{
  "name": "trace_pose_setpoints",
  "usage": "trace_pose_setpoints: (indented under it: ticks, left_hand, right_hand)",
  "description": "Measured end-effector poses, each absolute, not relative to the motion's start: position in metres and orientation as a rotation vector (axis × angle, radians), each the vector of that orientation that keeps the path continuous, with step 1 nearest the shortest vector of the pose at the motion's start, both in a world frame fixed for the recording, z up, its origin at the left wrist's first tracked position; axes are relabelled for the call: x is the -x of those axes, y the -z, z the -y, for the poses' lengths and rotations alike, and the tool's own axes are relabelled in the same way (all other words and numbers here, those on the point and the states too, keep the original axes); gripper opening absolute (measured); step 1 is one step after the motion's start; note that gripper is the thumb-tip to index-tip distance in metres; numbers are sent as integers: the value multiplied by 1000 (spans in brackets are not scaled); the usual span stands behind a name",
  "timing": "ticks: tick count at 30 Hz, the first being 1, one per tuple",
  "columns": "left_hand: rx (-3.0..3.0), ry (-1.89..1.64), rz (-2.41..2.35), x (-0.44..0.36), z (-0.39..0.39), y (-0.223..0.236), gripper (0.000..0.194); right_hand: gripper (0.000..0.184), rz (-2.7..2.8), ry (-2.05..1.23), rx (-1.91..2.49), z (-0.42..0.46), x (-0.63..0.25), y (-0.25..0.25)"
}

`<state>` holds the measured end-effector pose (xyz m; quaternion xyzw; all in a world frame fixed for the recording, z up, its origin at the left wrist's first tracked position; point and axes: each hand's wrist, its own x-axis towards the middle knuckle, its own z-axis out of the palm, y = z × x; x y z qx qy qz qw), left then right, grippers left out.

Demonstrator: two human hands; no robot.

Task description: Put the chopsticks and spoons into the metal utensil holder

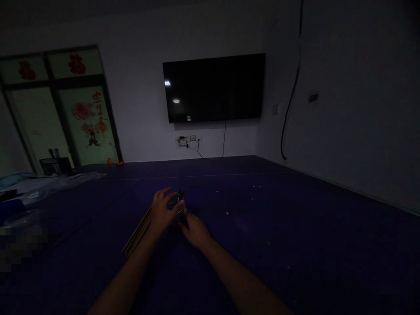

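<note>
The room is dim, and small details at my fingers are hard to make out. My left hand (162, 211) curls its fingers around a small, clear round thing (173, 203) with a pale rim, perhaps a roll of tape. Pressed close on the right, my right hand (196, 228) grips a slim dark object (184, 218) that points up and away; its kind does not show. Both hands nearly meet low over the dark blue floor covering (243, 262). Beside my left forearm lies a bundle of thin wooden sticks (138, 234), partly hidden by the arm.
White scraps (227, 213) dot the floor to the right. Clear plastic sheeting (49, 188) lies at the left, with dark items (59, 165) behind. Small orange objects (120, 164) rest near the door (87, 118). A television (215, 89) hangs over wall sockets (188, 139) and cables.
</note>
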<state>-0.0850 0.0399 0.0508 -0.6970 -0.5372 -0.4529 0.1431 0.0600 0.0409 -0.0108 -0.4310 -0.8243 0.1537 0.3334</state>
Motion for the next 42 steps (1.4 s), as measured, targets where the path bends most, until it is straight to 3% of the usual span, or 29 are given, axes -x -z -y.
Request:
trace_pose_setpoints:
  ticks: [4, 8, 20, 26, 37, 42]
  left_hand:
    - [2096, 1244, 1600, 72, -41, -42, 35]
    - [2094, 1283, 1636, 74, -47, -36, 31]
    - [2044, 1785, 1703, 73, -53, -32, 24]
    - [2011, 2031, 1716, 76, -53, -32, 31]
    - [1644, 2762, 1415, 82, -40, -67, 46]
    - [1254, 3016, 1075, 108, -28, -98, 38]
  right_hand:
    - [59, 2136, -395, 1115, -41, -60, 11]
    - [66, 2137, -408, 1113, -41, -60, 11]
    - [68, 2202, -340, 1179, -39, -59, 7]
    - [70, 2196, -369, 1153, -39, -59, 7]
    - [68, 2199, -351, 1174, -39, -59, 8]
    - [69, 2195, -335, 1178, -37, -58, 7]
